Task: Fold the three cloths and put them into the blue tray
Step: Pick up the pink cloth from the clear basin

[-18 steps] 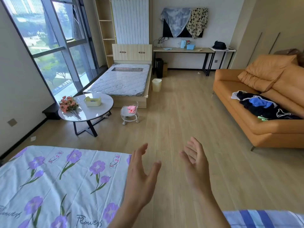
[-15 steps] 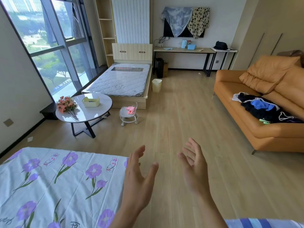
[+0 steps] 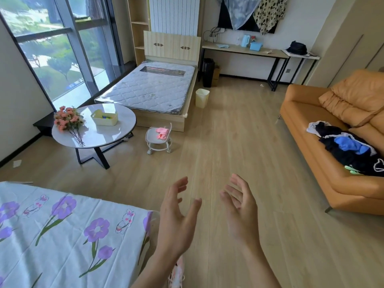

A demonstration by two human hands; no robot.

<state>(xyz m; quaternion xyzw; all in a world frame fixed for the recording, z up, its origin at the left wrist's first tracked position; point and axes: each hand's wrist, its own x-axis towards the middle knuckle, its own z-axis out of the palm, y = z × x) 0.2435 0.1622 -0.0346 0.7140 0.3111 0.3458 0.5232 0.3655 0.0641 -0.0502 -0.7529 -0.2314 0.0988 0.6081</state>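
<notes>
My left hand (image 3: 176, 215) and my right hand (image 3: 241, 208) are raised side by side over the wooden floor, palms facing each other, fingers spread, holding nothing. A pile of dark, blue and white clothes (image 3: 349, 146) lies on the orange sofa (image 3: 307, 129) at the right. A pink cloth (image 3: 162, 133) rests on a small wheeled stool (image 3: 159, 142) near the bed. No blue tray shows in the head view.
A surface covered by a white cloth with purple flowers (image 3: 68, 238) fills the lower left. A round white table (image 3: 93, 129) bears flowers and a yellow basket. Beyond are a bare mattress bed (image 3: 149, 88), a bin (image 3: 202, 98) and a desk (image 3: 245, 51).
The view has tilted down and swung slightly right. Both hands stay raised and empty; the left fingers have spread a little.
</notes>
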